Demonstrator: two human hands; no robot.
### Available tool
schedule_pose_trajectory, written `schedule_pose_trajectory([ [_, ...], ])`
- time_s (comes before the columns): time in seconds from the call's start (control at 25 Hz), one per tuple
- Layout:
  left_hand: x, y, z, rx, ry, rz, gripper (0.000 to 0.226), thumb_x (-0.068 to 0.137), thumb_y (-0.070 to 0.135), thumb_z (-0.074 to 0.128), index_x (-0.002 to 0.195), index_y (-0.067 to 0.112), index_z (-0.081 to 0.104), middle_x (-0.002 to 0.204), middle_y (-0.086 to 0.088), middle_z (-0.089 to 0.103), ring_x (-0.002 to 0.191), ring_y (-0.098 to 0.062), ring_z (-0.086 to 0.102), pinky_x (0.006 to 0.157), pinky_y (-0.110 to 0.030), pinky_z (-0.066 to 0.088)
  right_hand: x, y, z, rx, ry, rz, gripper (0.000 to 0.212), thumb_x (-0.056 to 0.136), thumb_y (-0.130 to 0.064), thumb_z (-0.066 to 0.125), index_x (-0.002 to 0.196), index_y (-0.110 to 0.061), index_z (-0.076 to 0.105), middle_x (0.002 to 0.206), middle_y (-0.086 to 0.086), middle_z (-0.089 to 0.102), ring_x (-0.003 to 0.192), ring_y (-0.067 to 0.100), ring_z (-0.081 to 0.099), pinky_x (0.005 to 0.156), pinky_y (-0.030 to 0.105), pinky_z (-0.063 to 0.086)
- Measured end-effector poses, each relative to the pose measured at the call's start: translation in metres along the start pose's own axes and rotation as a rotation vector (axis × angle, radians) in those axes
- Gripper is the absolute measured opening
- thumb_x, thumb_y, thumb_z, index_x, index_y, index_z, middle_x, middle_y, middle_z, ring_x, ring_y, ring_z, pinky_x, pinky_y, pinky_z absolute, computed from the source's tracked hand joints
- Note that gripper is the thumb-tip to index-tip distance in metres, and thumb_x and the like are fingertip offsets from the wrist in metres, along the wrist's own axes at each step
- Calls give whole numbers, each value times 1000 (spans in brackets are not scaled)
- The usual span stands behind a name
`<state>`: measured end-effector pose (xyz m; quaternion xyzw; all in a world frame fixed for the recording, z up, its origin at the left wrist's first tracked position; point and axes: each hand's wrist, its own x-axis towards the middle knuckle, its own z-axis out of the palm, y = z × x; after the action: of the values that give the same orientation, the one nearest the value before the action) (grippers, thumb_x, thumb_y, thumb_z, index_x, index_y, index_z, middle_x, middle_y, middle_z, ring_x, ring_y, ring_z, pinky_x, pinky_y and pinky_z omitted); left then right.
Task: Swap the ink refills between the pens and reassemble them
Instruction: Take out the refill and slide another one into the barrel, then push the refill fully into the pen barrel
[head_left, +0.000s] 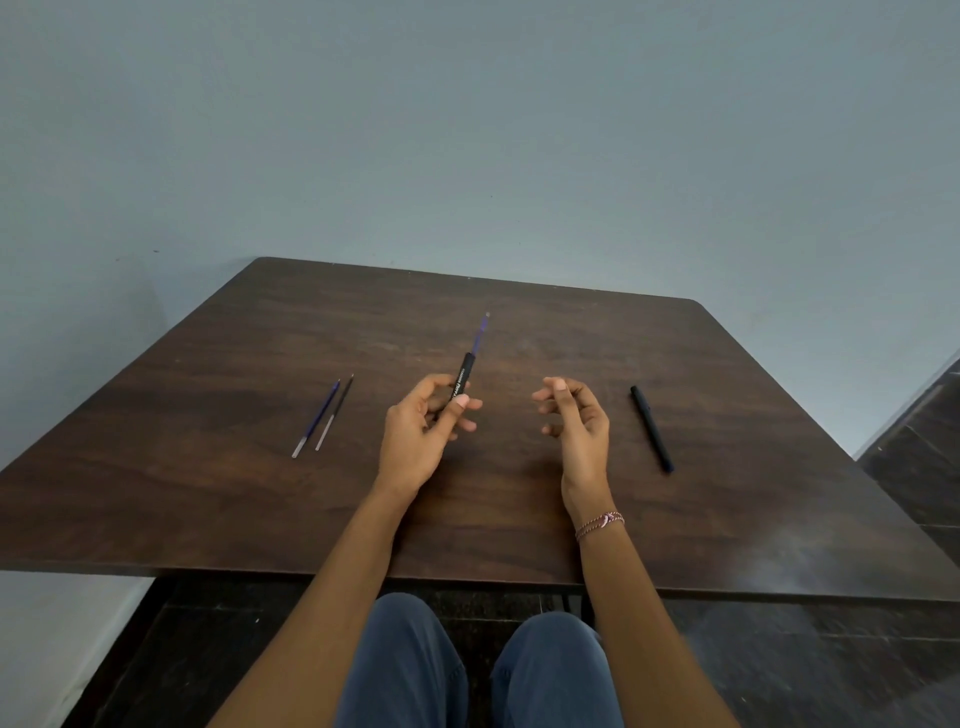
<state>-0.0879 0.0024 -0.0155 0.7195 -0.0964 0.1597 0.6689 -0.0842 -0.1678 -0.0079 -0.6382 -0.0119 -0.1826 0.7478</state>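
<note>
My left hand (426, 431) grips a black pen barrel (462, 375) with white lettering, tilted up and away from me. A blue refill (480, 335) sticks out of the barrel's far end. My right hand (571, 421) hovers a short way to the right, fingers curled and apart, holding nothing. Two loose refills lie side by side on the table at the left: a blue refill (318, 418) and a darker refill (335, 413). A second black pen (652, 428) lies on the table to the right of my right hand.
The dark wooden table (519, 519) stands against a pale blue wall. Its near edge runs just above my knees. Dark floor tiles show at the right and below.
</note>
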Motion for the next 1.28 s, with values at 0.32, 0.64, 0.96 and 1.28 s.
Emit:
schedule_pose_trajectory([
  [0.32, 7, -3, -12, -206, 440, -74, 7, 93, 19, 56, 99, 18, 51, 91, 3, 73, 71, -8, 70, 59, -24, 54, -4, 3, 2, -92, -77, -1, 12, 94, -21, 55, 91, -14, 64, 79, -5, 67, 77, 4, 60, 63, 23, 45],
  [0.64, 6, -4, -18, -293, 595, -143, 13, 93, 19, 56, 104, 14, 51, 92, -4, 73, 72, -11, 70, 55, -17, 53, -10, 3, 16, -563, -223, -186, 7, 88, -29, 63, 83, -26, 66, 85, -5, 68, 87, 8, 57, 75, 15, 40],
  [0.96, 4, -3, -17, -300, 585, -147, 9, 91, 16, 57, 93, 23, 53, 88, -10, 73, 74, -18, 71, 55, -17, 53, 1, -5, 89, -1181, -363, -451, 21, 92, -32, 54, 98, -14, 63, 102, 1, 63, 103, 21, 47, 75, 28, 40],
  [1.28, 5, -6, -18, -253, 640, -181, 18, 90, 17, 59, 107, 10, 55, 82, -4, 73, 72, -14, 70, 63, -24, 54, 2, 1, 119, -1432, -506, -481, 21, 92, -14, 45, 108, -9, 59, 111, 9, 61, 114, 27, 44, 79, 36, 46],
])
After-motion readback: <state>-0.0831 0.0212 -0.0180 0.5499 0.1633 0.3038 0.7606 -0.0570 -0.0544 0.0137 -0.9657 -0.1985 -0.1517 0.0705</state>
